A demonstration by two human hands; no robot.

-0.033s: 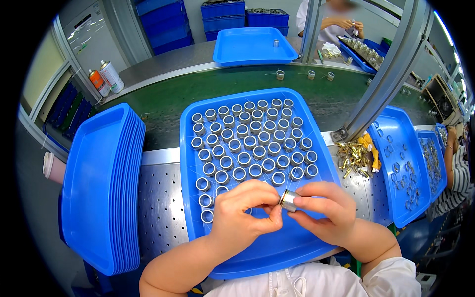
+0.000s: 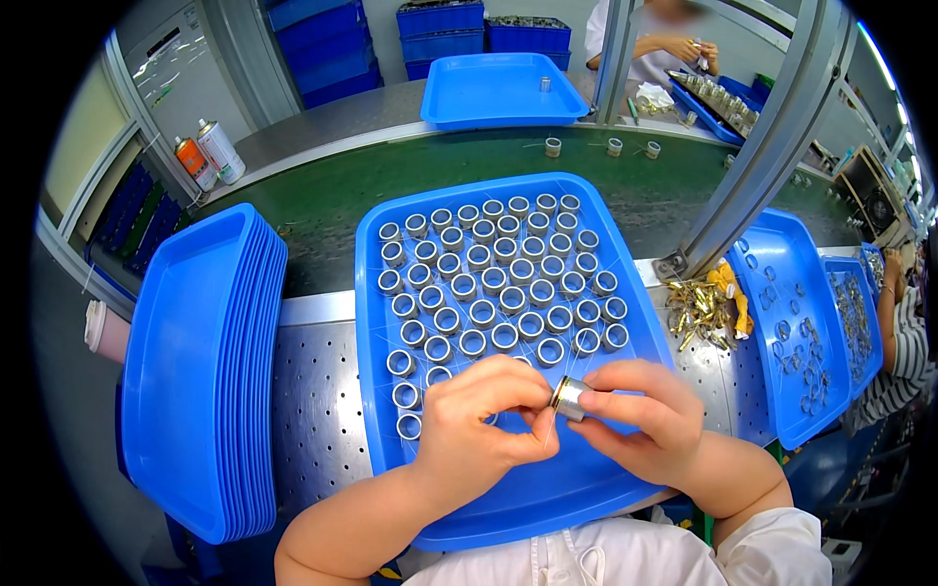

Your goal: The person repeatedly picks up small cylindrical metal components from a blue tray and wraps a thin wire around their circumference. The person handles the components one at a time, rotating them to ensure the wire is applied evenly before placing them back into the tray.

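Observation:
My right hand [image 2: 640, 415] grips a short silver metal cylinder [image 2: 573, 399] between thumb and fingers, tilted with its brass-coloured rim toward my left hand. At that rim, the thumb and forefinger of my left hand [image 2: 489, 415] are pinched together on a thin wire [image 2: 554, 428], whose far end is hidden by the fingers. Both hands are over the near part of a large blue tray [image 2: 508, 508]. Rows of similar open-topped metal cylinders [image 2: 482, 313] stand upright in it, several with fine wires sticking out.
A stack of blue trays [image 2: 186, 381] stands at left, near spray cans [image 2: 221, 151]. Beyond lies a green belt [image 2: 322, 210] carrying a few cylinders. Brass-coloured parts [image 2: 702, 311], a metal post [image 2: 767, 137] and a tray of rings [image 2: 782, 322] are at right. A co-worker [image 2: 669, 44] sits across.
The cylinder and my left thumb have shifted very slightly, and the thin wire below the rim shows more plainly. Everything else stays put.

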